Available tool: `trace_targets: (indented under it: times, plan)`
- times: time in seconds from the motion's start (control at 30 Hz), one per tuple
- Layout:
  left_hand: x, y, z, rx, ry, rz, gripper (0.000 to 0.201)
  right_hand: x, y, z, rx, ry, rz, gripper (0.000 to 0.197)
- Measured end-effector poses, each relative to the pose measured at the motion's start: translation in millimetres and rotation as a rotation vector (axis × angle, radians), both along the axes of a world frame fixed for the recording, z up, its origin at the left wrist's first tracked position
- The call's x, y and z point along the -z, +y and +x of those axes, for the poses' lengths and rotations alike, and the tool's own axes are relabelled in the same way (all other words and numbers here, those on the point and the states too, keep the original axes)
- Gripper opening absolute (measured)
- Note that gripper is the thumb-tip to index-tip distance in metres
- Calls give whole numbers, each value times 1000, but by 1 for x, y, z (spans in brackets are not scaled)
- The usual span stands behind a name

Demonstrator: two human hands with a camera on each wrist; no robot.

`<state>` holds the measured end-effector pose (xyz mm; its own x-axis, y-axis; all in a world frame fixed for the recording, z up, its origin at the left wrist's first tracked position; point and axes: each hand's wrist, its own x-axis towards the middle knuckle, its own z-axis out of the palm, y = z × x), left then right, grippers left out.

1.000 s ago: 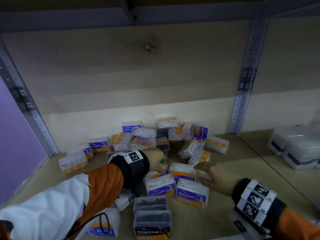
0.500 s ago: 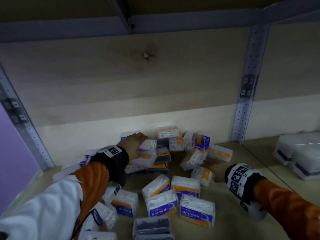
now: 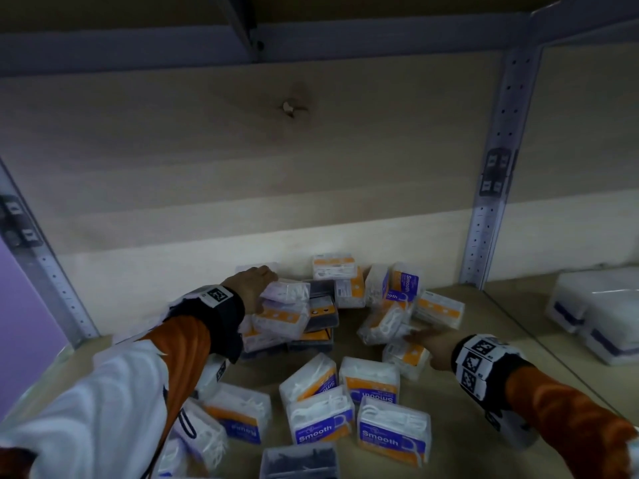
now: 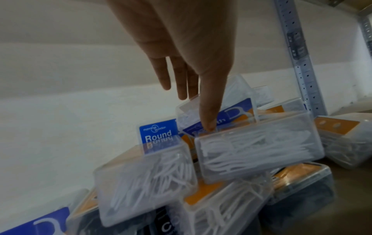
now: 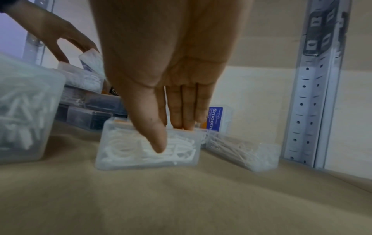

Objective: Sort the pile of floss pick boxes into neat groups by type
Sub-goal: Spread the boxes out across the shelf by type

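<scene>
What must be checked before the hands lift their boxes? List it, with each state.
1. Right hand pinches the clear box, thumb in front, fingers behind: ok.
2. Type of that box readable: cannot tell, no label wording shows.
3. Left hand has a full grip on the Smooth box: cannot tell; only the thumb plainly touches.
4. Smooth box free of the pile: not ok, the white-pick box overlaps its front.
5. Bare shelf beside the front Smooth group: ok.
</scene>
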<state>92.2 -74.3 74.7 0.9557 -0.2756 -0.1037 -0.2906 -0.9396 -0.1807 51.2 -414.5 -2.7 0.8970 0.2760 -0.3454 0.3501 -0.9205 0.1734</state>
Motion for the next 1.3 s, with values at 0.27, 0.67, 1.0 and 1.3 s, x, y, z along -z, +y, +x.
trace_targets:
  times: [0.27, 0.67, 1.0, 1.3]
  plan:
    - [-2, -10, 11, -10, 19, 74, 63, 1, -12, -3, -2, -32, -65, 71]
    - [0, -19, 15, 17, 7, 94, 52, 0, -25, -5, 33, 10, 10, 73]
    - [-28, -13, 12, 8, 14, -85, 57, -1, -20, -2, 159, 93, 153, 76]
    - [-45, -4, 1, -88, 36, -249, 56, -14, -29, -4, 342, 212, 321, 60]
